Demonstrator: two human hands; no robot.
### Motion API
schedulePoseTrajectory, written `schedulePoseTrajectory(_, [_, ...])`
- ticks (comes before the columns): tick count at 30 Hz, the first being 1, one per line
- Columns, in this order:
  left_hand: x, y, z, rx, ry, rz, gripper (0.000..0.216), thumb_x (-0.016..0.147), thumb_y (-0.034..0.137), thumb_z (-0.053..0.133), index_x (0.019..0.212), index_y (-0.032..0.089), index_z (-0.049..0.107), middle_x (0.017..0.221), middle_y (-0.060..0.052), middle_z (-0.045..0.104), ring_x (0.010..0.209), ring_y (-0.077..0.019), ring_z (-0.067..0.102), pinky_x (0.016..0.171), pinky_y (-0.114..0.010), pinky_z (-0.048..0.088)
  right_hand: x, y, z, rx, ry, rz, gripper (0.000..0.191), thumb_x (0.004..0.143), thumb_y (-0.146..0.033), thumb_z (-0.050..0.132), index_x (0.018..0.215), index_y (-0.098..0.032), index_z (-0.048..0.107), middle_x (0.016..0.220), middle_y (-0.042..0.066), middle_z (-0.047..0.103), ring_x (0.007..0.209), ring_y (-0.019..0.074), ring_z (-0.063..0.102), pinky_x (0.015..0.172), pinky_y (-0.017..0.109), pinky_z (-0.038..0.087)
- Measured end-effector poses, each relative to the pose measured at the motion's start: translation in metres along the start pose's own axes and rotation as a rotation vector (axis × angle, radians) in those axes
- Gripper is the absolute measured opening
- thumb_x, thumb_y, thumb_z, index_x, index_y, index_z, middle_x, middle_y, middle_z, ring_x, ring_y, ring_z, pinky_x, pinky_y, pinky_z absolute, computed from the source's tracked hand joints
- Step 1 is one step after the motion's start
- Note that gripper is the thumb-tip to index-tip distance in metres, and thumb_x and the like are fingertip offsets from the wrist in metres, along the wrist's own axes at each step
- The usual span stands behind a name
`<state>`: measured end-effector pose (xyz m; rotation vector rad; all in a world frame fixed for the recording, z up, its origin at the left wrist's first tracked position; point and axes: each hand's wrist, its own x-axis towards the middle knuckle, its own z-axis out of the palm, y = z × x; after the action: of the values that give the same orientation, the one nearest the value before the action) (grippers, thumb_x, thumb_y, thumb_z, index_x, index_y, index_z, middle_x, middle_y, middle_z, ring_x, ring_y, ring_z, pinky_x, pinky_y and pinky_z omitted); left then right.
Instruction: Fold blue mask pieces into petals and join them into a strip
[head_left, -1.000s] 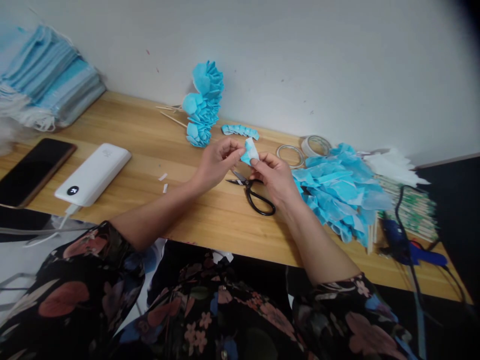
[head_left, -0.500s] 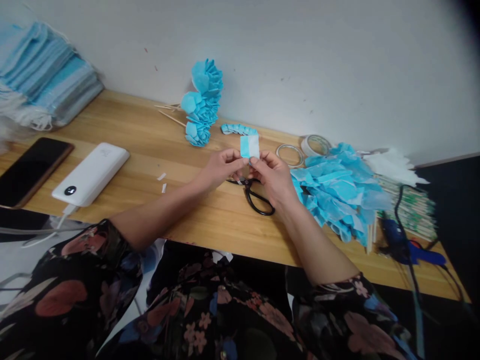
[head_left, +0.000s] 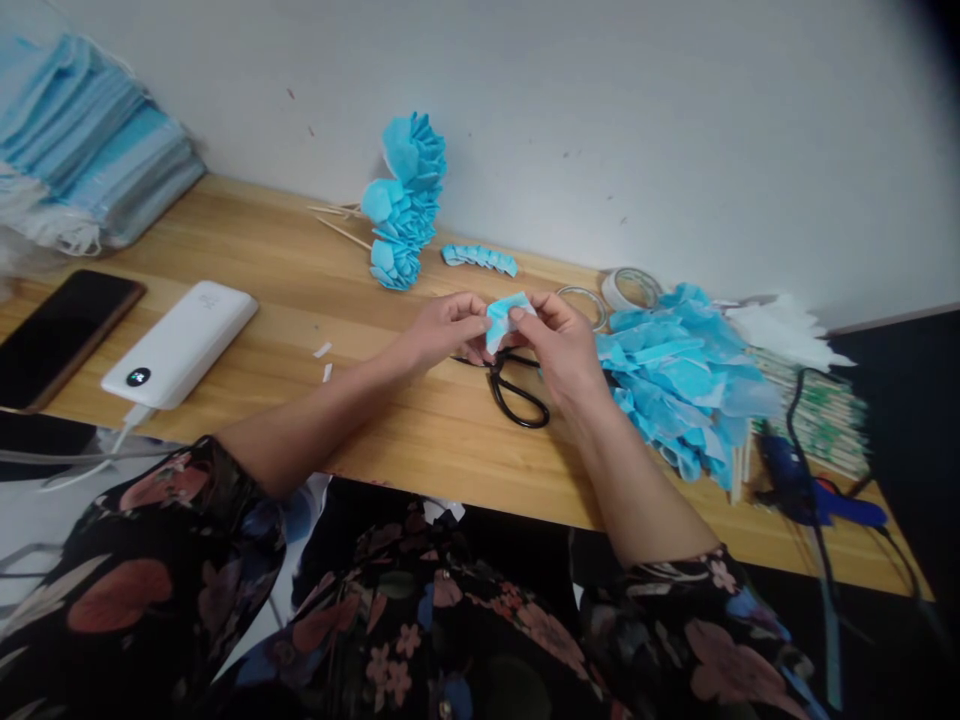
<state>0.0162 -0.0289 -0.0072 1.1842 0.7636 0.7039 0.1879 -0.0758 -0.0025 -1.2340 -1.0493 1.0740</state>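
Note:
A small piece of blue and white fabric [head_left: 504,318] is pinched between my two hands above the table. My left hand [head_left: 454,328] is closed on its left edge, thumb on top. At the upper right part of the piece, my right hand [head_left: 559,340] grips with thumb and fingers. Black-handled scissors [head_left: 521,405] lie below my hands, their blades partly hidden. A row of folded blue pieces [head_left: 480,259] rests just beyond. To the right of my right hand is a heap of cut blue fabric [head_left: 675,370].
Blue fabric flowers on sticks [head_left: 405,205] lie at the back. At left are a stack of face masks [head_left: 97,140], a phone [head_left: 67,335] and a white power bank [head_left: 180,345]. Rolls of tape [head_left: 630,290], white fabric [head_left: 784,325] and a blue glue gun [head_left: 847,508] are at right.
The fabric piece was held upright and flat; now it is tilted and bent. My right hand has shifted slightly right and its grip has moved up the piece.

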Motion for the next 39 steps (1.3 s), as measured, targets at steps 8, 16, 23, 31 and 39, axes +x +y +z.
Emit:
schedulePoseTrajectory(8, [0.0008, 0.0019, 0.0003, 0.005, 0.022, -0.035, 0.01, 0.098, 0.015, 0.068, 0.089, 0.013, 0.071, 0.066, -0.002, 0.075, 0.058, -0.0114, 0.073, 0.059, -0.02, 0.058, 0.0004, 0.002, -0.0011, 0.014, 0.006, -0.012, 0.032, 0.069, -0.046, 0.09, 0.086, -0.025, 0.073, 0.081, -0.003, 0.074, 0.072, 0.0147, 0.066, 0.067, 0.029, 0.057])
schedulePoseTrajectory(16, [0.0021, 0.0027, 0.0006, 0.05, 0.051, -0.012, 0.015, 0.097, 0.009, 0.066, 0.084, 0.013, 0.071, 0.063, 0.0, 0.073, 0.056, -0.0092, 0.07, 0.058, -0.018, 0.058, 0.0028, -0.0023, -0.005, 0.024, 0.014, 0.014, 0.036, 0.071, -0.055, 0.091, 0.086, -0.027, 0.075, 0.081, -0.003, 0.072, 0.076, 0.0151, 0.067, 0.067, 0.028, 0.059])
schedulePoseTrajectory(23, [0.0032, -0.0001, 0.0, 0.079, -0.004, 0.02, 0.008, 0.093, 0.01, 0.074, 0.086, 0.013, 0.071, 0.067, 0.001, 0.074, 0.057, -0.0081, 0.069, 0.058, -0.017, 0.058, 0.0003, -0.0012, -0.0035, -0.04, -0.08, 0.042, 0.037, 0.067, -0.05, 0.095, 0.082, -0.025, 0.072, 0.076, -0.003, 0.072, 0.067, 0.0146, 0.067, 0.066, 0.03, 0.061])
schedulePoseTrajectory(31, [0.0028, 0.0006, 0.0007, 0.064, -0.004, 0.009, 0.017, 0.1, 0.013, 0.069, 0.083, 0.012, 0.069, 0.065, 0.0, 0.073, 0.056, -0.0084, 0.069, 0.056, -0.017, 0.058, -0.0013, -0.0002, -0.0006, -0.048, -0.05, 0.019, 0.03, 0.069, -0.046, 0.089, 0.076, -0.025, 0.069, 0.072, -0.003, 0.071, 0.065, 0.0151, 0.065, 0.064, 0.03, 0.058])
schedulePoseTrajectory(39, [0.0012, 0.0027, 0.0001, 0.072, 0.049, 0.004, 0.021, 0.099, 0.012, 0.067, 0.079, 0.013, 0.071, 0.062, -0.001, 0.073, 0.054, -0.0091, 0.069, 0.056, -0.017, 0.058, 0.0003, -0.0002, -0.0043, -0.26, 0.01, -0.192, 0.015, 0.077, -0.037, 0.08, 0.084, -0.026, 0.073, 0.085, -0.001, 0.073, 0.074, 0.0166, 0.064, 0.07, 0.031, 0.054])
